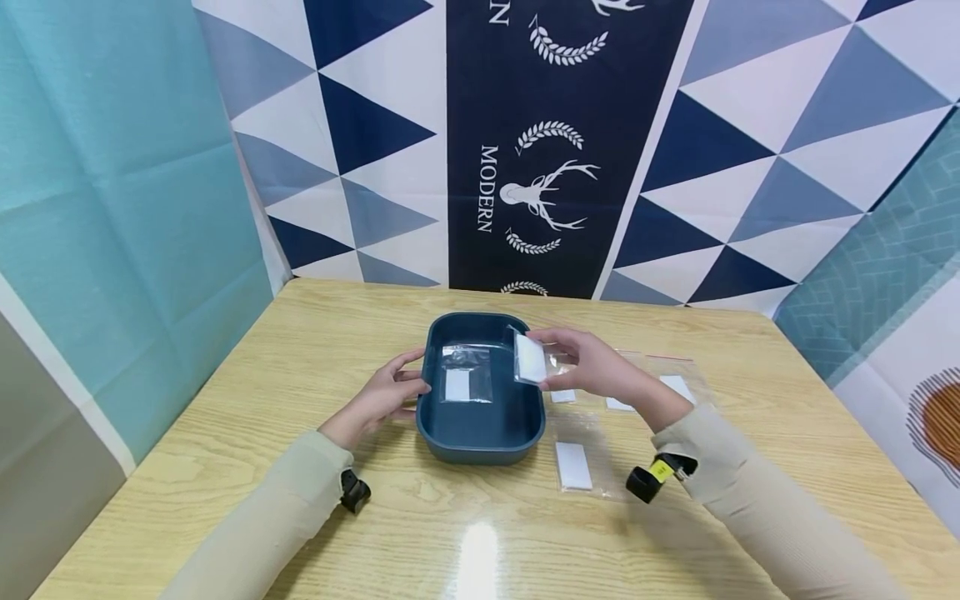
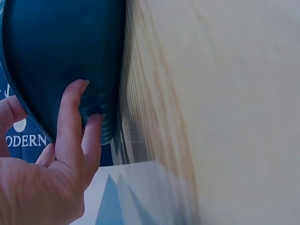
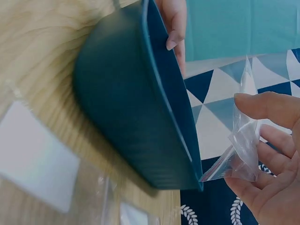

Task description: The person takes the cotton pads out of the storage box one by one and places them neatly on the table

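A dark blue plastic bin (image 1: 480,455) stands on the table, with a clear zip bag (image 1: 458,385) holding a white rectangle lying flat inside it. My left hand (image 1: 386,393) grips the bin's left wall. Its thumb hooks over the rim, and in the left wrist view the fingers (image 2: 70,117) lie against the outer side. Above the bin's right edge, my right hand (image 1: 592,364) pinches another clear zip bag (image 1: 530,359) with a white rectangle in it. Seen from the right wrist, this bag (image 3: 244,140) hangs between thumb and fingertips beside the rim.
Several more clear bags with white rectangles lie right of the bin, one nearer the front (image 1: 573,467) and one further right (image 1: 678,387); the right forearm partly covers others. A patterned cloth (image 1: 375,167) hangs behind the table's back edge.
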Motion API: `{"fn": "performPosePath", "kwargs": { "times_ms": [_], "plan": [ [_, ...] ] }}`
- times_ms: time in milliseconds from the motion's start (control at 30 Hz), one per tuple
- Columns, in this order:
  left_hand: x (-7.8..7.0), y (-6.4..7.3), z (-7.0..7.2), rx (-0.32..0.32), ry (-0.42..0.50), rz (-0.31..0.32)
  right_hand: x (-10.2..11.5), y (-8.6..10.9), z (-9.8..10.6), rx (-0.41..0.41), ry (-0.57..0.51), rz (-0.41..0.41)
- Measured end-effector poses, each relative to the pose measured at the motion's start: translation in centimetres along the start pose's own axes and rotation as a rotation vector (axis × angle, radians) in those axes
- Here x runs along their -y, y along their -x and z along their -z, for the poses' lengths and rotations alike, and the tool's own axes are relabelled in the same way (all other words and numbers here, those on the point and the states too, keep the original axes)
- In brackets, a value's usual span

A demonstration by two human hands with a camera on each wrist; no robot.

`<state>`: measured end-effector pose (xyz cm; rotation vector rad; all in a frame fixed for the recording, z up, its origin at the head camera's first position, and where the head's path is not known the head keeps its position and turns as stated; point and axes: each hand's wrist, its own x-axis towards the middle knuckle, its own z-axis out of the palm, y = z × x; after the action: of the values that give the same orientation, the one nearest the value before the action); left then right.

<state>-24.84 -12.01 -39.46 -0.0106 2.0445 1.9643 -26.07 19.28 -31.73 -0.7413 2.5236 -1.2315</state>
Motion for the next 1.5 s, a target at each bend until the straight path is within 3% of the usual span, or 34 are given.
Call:
{"fn": "performPosePath", "kwargs": {
  "times_ms": [533, 833, 1167, 1367, 1500],
  "plan": [
    [0.0, 0.1, 0.0, 0.002, -0.005, -0.003, -4.3, 7.2, 1.1, -0.097, 0.17, -0.039],
    [0.1, 0.0, 0.0, -0.025, -0.004, 0.009, -7.0, 10.1, 1.2, -0.105, 0.22, -0.005],
    [0.0, 0.0, -0.1, 0.006, 0.013, 0.002, -9.5, 13.2, 1.5, -0.145, 0.36, 0.051],
    [0.0, 0.0, 0.1, 0.0, 0.008, 0.003, -10.3, 14.0, 1.6, -0.088, 0.396, -0.024],
    [0.0, 0.0, 0.1, 0.008, 0.006, 0.005, -11.0, 14.2, 1.4, -0.02, 0.31, 0.015]
  ]
}}
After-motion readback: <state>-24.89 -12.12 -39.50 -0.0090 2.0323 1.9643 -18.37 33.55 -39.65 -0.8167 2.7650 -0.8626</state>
